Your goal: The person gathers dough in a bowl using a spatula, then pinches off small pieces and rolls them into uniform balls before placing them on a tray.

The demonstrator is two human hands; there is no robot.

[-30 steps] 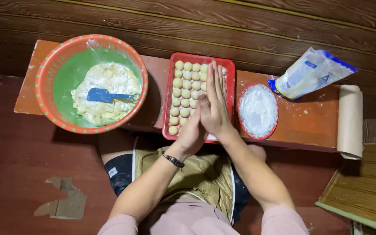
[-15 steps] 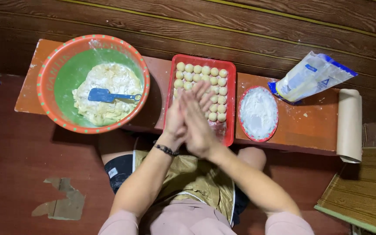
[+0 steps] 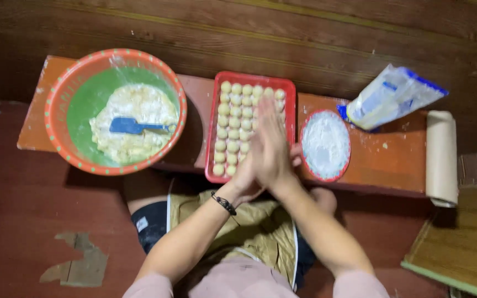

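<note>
**Palms pressed together over the tray of dough balls**

Dark wooden planks run behind a low, orange-brown bench (image 3: 393,165) that stands on a reddish floor. Its near edge is just in front of the person's knees, and bare bench shows only in narrow strips: a little at the far left corner, a band between the containers, and a wider patch to the right of the flour plate. At the bench's right end a roll of brown paper (image 3: 441,157) lies across the top, its end hanging past the near edge.

The left hand (image 3: 248,175) and the right hand (image 3: 271,146) are pressed flat together, palm to palm, fingers pointing away from the body. They hover over the near right part of the red tray (image 3: 215,138). Whether anything is between the palms I cannot tell. The tray holds rows of small pale dough balls (image 3: 229,124), close packed.

To the left, a wide orange bowl (image 3: 56,116) with a green inside overhangs the near edge; it holds pale dough and a blue spatula (image 3: 131,127). Just right of the tray sits a small red-rimmed plate (image 3: 325,144) of white flour, and beyond it a white and blue bag (image 3: 390,96) lies tilted.
</note>
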